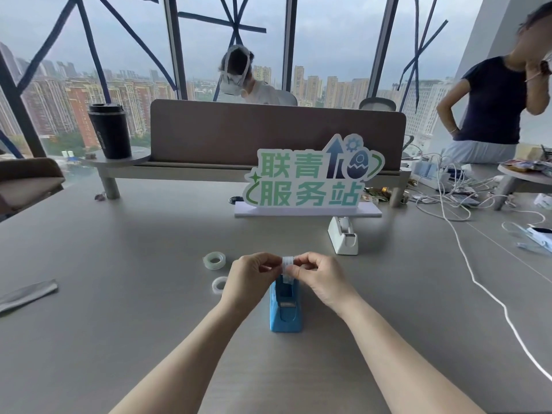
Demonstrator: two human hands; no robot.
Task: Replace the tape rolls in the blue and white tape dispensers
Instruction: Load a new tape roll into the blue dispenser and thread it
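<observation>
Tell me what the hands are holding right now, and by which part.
Both hands, left and right, pinch a small tape roll by its two sides, edge-on, just above the blue dispenser.

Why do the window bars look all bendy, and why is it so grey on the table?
Head view: the wide-angle lens bows straight lines near the edges, so the dark window frames lean. Overcast daylight from behind gives soft, faint shadows on the grey table. The small roll of clear tape between the left hand and right hand looks slightly blurred.
</observation>
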